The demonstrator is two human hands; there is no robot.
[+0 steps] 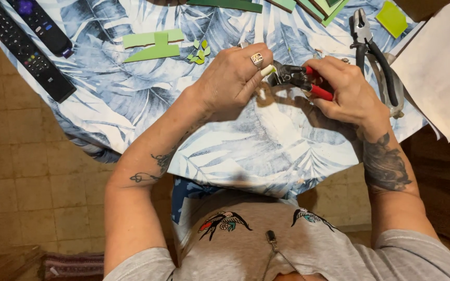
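Right hand grips red-handled nippers, fingers closed round the handles. Left hand pinches a small pale tile piece at the nipper head, at table centre, twelve o'clock from the body. Judgement: steady the piece, bite only its edge, squeeze slowly.

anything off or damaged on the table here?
Yes: small light-green broken fragments lie scattered on the blue leaf-print tablecloth, beside a light-green flat piece with a jagged edge. The right hand holds red-handled nippers near the left hand. Two black remote controls lie askew.
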